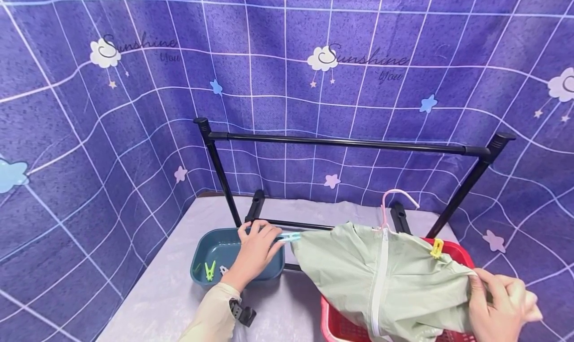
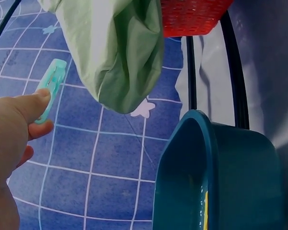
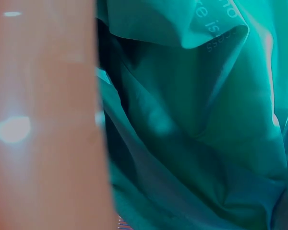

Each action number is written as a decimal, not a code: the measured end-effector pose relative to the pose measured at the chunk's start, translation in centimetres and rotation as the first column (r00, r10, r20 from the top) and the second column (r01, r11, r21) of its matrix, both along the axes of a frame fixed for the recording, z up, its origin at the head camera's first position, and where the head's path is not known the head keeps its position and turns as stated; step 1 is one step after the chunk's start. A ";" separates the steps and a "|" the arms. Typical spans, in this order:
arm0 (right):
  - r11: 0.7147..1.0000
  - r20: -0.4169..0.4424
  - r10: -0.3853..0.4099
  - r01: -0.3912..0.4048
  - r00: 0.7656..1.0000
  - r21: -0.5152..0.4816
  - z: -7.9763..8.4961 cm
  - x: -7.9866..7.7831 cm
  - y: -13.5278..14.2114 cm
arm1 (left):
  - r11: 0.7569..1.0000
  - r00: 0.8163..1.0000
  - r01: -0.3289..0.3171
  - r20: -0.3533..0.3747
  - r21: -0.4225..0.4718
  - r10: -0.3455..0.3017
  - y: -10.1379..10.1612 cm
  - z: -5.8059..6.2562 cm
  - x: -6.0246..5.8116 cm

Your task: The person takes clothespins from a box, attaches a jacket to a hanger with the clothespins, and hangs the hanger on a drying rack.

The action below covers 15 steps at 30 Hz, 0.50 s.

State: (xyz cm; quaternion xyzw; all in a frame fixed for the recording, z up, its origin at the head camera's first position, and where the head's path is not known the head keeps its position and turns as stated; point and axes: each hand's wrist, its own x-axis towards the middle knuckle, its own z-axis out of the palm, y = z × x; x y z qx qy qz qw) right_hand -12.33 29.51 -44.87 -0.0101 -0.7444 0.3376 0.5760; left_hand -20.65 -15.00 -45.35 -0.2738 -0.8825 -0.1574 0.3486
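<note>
A pale green zip jacket [image 1: 341, 267] hangs on a pink hanger [image 1: 384, 207] whose hook sticks up from the collar. My left hand [image 1: 256, 250] pinches a light blue clothespin [image 2: 52, 88] between thumb and fingers. In the head view the clothespin overlaps the jacket's left end; the left wrist view shows a gap between them. My right hand [image 1: 498, 302] grips the jacket's right end, thumb on top. A yellow clothespin [image 1: 437, 248] is clipped on the right shoulder beside the hanger. Folds of the jacket [image 3: 197, 120] fill most of the right wrist view.
Below the jacket stands a red basket [image 1: 329, 322], partly covered. A blue-green bin [image 1: 197, 255] on the left holds a green clothespin [image 1: 210, 271] and a whitish one. Behind them rises a black rack with a top bar [image 1: 341, 141]. A patterned purple curtain surrounds the table.
</note>
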 end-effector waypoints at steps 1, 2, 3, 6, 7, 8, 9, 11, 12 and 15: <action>1.000 0.005 0.001 -0.001 1.000 0.001 -0.2 0.0 0.1 | 1.000 1.000 -0.001 0.001 -0.001 0.001 0.0 0.0 0.0; 1.000 0.011 0.003 -0.003 1.000 0.003 -0.3 0.0 0.2 | 1.000 1.000 -0.002 0.002 -0.002 0.002 0.1 -0.1 -0.1; 1.000 0.018 0.005 -0.006 1.000 0.003 -0.4 0.0 0.3 | 1.000 1.000 -0.003 0.001 -0.003 0.003 0.1 -0.1 -0.1; 1.000 0.032 0.014 -0.014 0.999 0.003 -0.5 0.1 0.4 | 1.000 1.000 -0.001 -0.008 0.004 0.001 0.3 -0.2 -0.3; 1.000 0.034 0.017 -0.017 0.999 0.003 -0.5 0.1 0.4 | 1.000 1.000 0.000 -0.015 0.007 0.000 0.3 -0.2 -0.3; 1.000 0.035 0.018 -0.018 0.999 0.003 -0.5 0.1 0.4 | 1.000 1.000 -0.001 -0.023 0.009 0.001 0.4 -0.3 -0.4; 1.000 0.033 0.019 -0.019 0.999 0.005 -0.5 0.2 0.4 | 1.000 0.999 -0.001 -0.032 0.011 0.002 0.4 -0.3 -0.4; 1.000 0.025 0.019 -0.020 0.999 0.009 -0.5 0.1 0.4 | 1.000 0.999 -0.007 -0.049 0.012 0.007 0.5 -0.3 -0.6; 1.000 0.023 0.020 -0.021 1.000 0.012 -0.5 0.1 0.4 | 1.000 0.999 -0.008 -0.054 0.014 0.009 0.5 -0.3 -0.6; 1.000 0.020 0.024 -0.025 0.999 0.013 -0.6 0.0 0.5 | 1.000 0.998 -0.011 -0.061 0.020 0.013 0.6 -0.3 -0.8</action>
